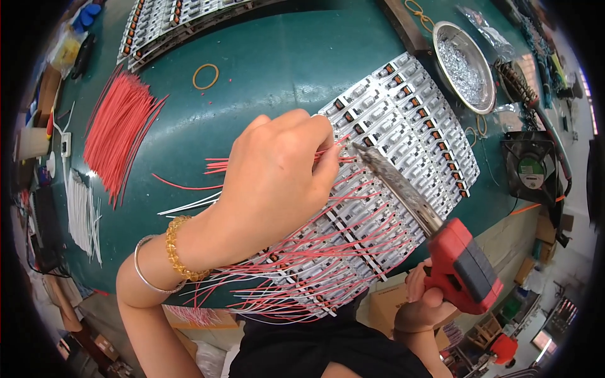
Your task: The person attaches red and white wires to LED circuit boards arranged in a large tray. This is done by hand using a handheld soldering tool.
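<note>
My left hand [283, 167] is closed over the middle of the table, pinching several red wires [217, 165] whose ends reach the circuit board panel [403, 120]. In my right hand [423, 305] is a red and black soldering gun [463, 264]. Its dark tip points up and left, close to the wire ends at my left fingertips; whether they touch I cannot tell. Rows of small parts cover the silvery panel. Red and white wires [302, 258] lie across its nearer rows and hang over the table's front edge.
On the left of the green table [265, 63] lie a bundle of red wires [120, 135] and white wires [83, 211]. A rubber band [205, 76] rests farther back. More panels [173, 25] are stacked far left. A metal bowl [443, 31] with silvery bits and a black fan [532, 165] stand right.
</note>
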The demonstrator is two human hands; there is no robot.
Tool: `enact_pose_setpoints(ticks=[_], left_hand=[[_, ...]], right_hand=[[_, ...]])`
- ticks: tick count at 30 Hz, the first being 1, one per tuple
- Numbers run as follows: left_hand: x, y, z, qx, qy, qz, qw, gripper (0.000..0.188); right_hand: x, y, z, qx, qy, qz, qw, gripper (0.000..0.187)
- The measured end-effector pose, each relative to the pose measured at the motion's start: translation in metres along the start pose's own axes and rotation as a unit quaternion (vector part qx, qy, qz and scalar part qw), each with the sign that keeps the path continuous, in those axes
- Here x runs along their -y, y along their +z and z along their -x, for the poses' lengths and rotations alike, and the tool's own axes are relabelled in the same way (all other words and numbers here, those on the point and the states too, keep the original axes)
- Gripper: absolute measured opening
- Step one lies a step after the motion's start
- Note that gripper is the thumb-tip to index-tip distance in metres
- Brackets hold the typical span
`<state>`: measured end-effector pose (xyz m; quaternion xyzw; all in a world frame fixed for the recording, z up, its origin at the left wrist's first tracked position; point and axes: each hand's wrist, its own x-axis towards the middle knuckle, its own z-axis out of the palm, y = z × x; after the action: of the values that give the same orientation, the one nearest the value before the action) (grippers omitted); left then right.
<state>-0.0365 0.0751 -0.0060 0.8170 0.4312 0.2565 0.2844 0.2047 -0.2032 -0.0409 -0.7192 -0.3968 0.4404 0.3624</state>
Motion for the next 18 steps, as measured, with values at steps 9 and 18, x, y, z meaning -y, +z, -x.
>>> enact_pose_setpoints(ticks=[9,18], left_hand=[[0.001,-0.001,0.001,-0.003,0.011,-0.014,1.000,0.012],[0.002,-0.001,0.001,-0.050,-0.007,0.085,0.995,0.008]], right_hand=[[0.084,0.011,-0.010,-0.123,-0.078,-0.089,0.985,0.049],[0.061,0.036,-0.046,-0.115,-0.200,-0.131,0.964,0.094]])
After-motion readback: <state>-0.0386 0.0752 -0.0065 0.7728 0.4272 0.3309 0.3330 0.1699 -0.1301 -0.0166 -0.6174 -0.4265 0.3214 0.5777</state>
